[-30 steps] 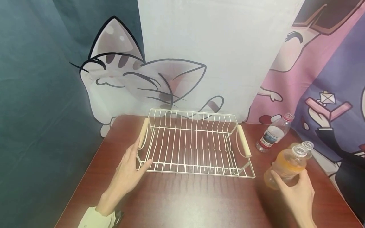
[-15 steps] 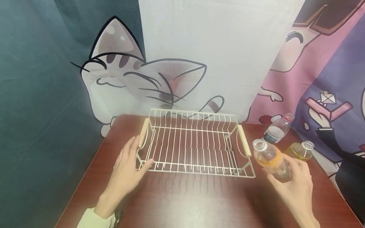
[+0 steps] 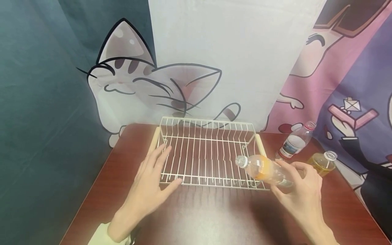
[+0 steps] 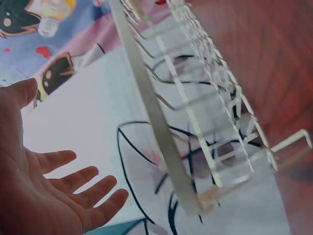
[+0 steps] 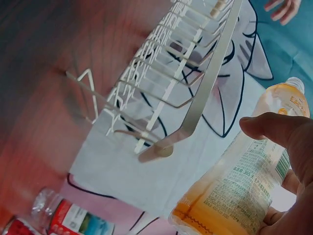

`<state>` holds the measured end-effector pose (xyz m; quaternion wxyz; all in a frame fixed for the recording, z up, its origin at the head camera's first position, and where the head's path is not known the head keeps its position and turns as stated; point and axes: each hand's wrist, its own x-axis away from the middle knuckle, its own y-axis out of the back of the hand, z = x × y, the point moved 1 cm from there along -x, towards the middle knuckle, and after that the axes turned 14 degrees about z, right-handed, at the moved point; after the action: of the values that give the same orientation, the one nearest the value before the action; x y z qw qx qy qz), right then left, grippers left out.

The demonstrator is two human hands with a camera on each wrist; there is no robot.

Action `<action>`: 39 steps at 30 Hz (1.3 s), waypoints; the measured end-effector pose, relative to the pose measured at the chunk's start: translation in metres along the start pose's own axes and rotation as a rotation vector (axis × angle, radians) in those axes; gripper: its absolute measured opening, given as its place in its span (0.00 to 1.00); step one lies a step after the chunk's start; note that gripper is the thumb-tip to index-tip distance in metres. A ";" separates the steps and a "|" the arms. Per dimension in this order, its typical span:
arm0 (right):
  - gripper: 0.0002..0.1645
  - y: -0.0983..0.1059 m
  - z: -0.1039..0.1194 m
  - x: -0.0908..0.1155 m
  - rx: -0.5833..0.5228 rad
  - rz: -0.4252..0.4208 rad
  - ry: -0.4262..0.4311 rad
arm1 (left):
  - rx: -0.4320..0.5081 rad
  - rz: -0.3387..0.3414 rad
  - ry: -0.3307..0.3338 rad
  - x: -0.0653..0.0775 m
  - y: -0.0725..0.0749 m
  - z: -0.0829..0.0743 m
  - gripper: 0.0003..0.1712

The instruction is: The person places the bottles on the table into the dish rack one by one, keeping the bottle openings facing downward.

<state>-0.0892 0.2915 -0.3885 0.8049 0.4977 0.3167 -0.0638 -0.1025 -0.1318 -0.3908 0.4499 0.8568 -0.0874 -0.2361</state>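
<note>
My right hand (image 3: 303,199) grips a clear plastic bottle (image 3: 261,169) with orange on its label. The bottle is tilted far over, neck to the left, and overlaps the right front corner of a cream wire dish rack (image 3: 211,186). In the right wrist view my thumb lies along the printed label of this bottle (image 5: 244,181). My left hand (image 3: 148,192) is spread, holding nothing, and overlaps the rack's left front corner and part of its wooden handle (image 3: 155,136). The left wrist view shows all its fingers (image 4: 110,193) extended, apart from the rack.
A clear bottle with a red neck ring (image 3: 295,143) stands behind my right hand. Another bottle with yellowish contents (image 3: 321,163) stands farther right, partly hidden by that hand. The dark red table (image 3: 208,217) extends in front of the rack, and a printed cloth (image 3: 239,61) hangs behind it.
The right hand has carried the orange-labelled bottle left toward the rack, tipping it from nearly upright to nearly level. The left hand has shifted right, away from the handle.
</note>
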 end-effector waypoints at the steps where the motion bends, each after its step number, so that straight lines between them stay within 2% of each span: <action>1: 0.39 -0.002 0.001 -0.001 0.003 0.000 0.017 | 0.000 0.003 -0.018 -0.001 0.000 -0.003 0.56; 7: 0.41 -0.008 0.011 -0.007 0.028 0.033 0.109 | -0.018 0.038 -0.104 -0.012 -0.005 -0.019 0.57; 8: 0.45 -0.008 0.013 -0.008 0.035 0.043 0.125 | -0.023 0.045 -0.120 -0.014 -0.006 -0.021 0.57; 15: 0.47 -0.013 0.028 -0.012 0.046 0.113 0.175 | -0.032 0.112 -0.212 -0.026 -0.021 -0.034 0.57; 23: 0.48 -0.022 0.040 -0.015 0.058 0.099 0.195 | -0.001 0.214 -0.260 -0.045 -0.040 -0.043 0.55; 29: 0.50 -0.028 0.049 -0.020 0.100 0.090 0.243 | 0.022 0.249 -0.314 -0.057 -0.049 -0.047 0.54; 33: 0.47 -0.031 0.053 -0.022 0.121 0.122 0.241 | 0.054 0.278 -0.320 -0.062 -0.053 -0.050 0.53; 39: 0.45 -0.035 0.055 -0.023 0.123 0.143 0.241 | 0.108 0.351 -0.284 -0.064 -0.056 -0.053 0.52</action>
<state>-0.0977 0.2233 -0.3852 0.7316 0.5714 0.3702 0.0345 -0.1359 -0.0377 -0.3895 0.4207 0.8097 -0.3099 -0.2673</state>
